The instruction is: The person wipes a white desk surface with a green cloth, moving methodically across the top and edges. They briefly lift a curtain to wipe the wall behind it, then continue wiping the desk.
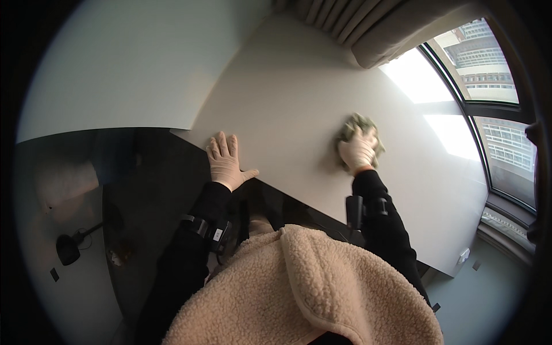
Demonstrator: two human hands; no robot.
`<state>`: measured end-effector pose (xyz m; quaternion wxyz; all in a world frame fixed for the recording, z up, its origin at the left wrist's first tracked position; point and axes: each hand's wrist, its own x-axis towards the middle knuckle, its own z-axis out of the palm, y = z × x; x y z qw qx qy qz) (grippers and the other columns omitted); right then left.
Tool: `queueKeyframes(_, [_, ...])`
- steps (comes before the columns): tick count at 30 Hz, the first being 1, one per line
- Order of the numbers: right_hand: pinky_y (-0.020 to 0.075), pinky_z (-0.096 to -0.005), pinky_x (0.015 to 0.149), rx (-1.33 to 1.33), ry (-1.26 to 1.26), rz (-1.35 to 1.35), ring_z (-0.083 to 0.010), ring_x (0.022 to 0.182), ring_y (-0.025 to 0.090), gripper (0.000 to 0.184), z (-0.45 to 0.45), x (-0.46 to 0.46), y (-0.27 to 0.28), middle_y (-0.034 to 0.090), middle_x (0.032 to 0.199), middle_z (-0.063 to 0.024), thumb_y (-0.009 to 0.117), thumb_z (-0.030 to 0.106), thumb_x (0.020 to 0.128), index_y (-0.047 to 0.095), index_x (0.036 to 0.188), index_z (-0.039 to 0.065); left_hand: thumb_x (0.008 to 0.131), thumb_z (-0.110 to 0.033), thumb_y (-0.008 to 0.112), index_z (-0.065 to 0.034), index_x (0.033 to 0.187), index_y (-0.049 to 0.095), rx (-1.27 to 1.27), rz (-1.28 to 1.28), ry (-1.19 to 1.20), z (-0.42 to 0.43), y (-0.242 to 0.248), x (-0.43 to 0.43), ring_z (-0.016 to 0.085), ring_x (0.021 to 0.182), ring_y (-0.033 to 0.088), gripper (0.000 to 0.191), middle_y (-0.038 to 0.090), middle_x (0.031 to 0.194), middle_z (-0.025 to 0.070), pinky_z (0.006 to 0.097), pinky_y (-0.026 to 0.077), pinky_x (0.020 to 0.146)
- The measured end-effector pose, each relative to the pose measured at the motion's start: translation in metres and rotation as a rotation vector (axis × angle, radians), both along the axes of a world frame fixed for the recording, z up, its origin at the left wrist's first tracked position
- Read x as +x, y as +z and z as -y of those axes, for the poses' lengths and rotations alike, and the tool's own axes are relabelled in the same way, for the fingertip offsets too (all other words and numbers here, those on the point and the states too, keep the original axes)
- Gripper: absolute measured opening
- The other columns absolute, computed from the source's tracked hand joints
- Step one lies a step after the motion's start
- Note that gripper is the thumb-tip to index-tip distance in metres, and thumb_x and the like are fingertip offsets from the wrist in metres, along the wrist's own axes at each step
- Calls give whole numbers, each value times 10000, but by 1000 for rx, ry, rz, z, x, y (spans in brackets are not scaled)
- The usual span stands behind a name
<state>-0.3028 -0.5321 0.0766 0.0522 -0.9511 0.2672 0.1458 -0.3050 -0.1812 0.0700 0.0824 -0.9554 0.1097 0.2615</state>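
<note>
My right hand, in a pale glove, presses a crumpled greenish cloth onto a light-coloured tabletop. The cloth bunches around and beyond the fingers, slightly blurred. At the near left edge of the same surface, my left hand lies flat with fingers spread and the thumb along the edge; it is gloved too and holds nothing. Both forearms wear black sleeves with strapped-on dark devices.
A pale wall borders the tabletop on the left. Grey curtains hang at the far side, beside a dark-framed window on the right. A small white object sits near the tabletop's right corner. A dark lamp-like object stands lower left.
</note>
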Motion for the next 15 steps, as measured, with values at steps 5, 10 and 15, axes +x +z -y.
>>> queueKeyframes(5, [379,-603,1059,175,572,66,-510,1419,250,591,-130,71,-20,237,1574,-237,645,369,821,576,1359,132,746,-792,612,-34,1593,103,-46,-5,-3,0,-21,6,520,1478,127,1245,101,1616,307,609,142,1186])
queueKeyframes(10, [489,-447,948,86,1154,116,-381,1353,402,480,-179,37,-20,383,1528,-133,674,390,826,660,1261,187,726,-684,722,-28,1502,349,-281,143,-53,-16,-32,9,453,1451,238,1083,250,1584,256,581,231,1161])
queueKeyframes(15, [483,-404,981,255,1344,253,-266,1243,484,462,-105,-36,-13,467,1412,-41,788,430,724,690,1094,172,785,-475,767,-30,1323,574,-495,259,-104,-45,-40,11,349,1378,401,724,447,1493,187,548,293,1128])
